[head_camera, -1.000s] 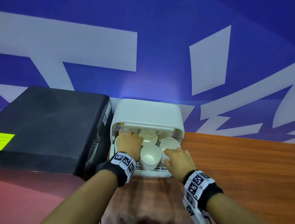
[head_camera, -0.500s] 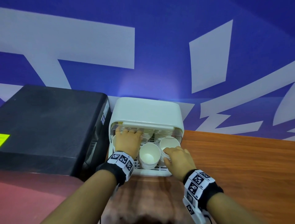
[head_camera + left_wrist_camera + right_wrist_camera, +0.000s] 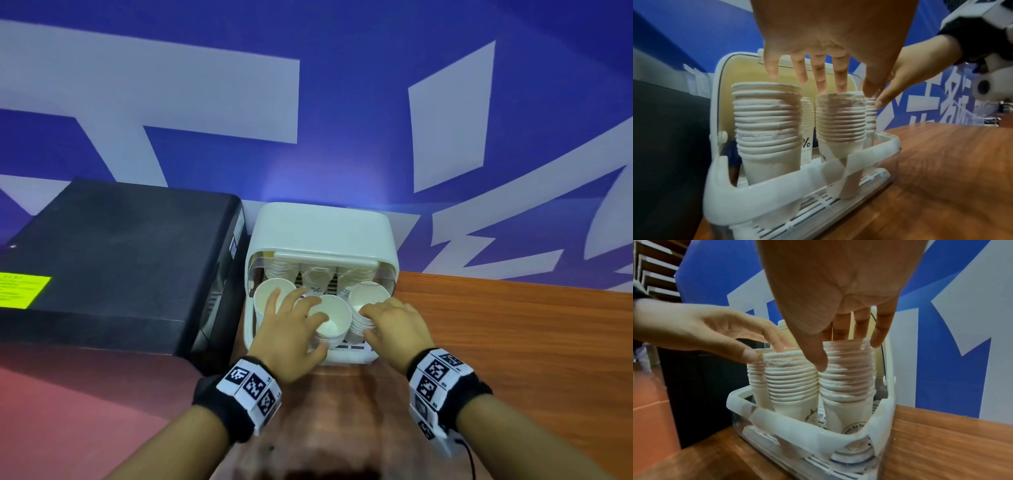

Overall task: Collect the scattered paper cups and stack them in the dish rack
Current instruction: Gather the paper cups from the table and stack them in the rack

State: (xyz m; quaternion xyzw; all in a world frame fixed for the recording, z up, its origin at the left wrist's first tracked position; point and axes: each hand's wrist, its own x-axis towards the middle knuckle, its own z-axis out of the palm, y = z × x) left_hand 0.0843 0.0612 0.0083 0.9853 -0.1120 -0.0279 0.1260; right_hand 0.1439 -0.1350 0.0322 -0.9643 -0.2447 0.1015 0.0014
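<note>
Inside the rack (image 3: 346, 356), the white lidded box you face, three tall stacks of paper cups stand in the front row: left stack (image 3: 270, 298), middle stack (image 3: 330, 320) and right stack (image 3: 368, 301), with more cups (image 3: 317, 277) behind them under the raised lid (image 3: 323, 229). Your left hand (image 3: 291, 329) hangs spread over the left and middle stacks, fingers straight, holding nothing. Your right hand (image 3: 394, 325) curls loosely about the right stack, thumb on its rims; a firm grip can't be confirmed. Under the rack lies a wooden counter (image 3: 513, 342); left of the rack sits a black box (image 3: 113, 260), and behind the rack rises a blue-and-white wall (image 3: 342, 102). Back-row cups are half hidden.
</note>
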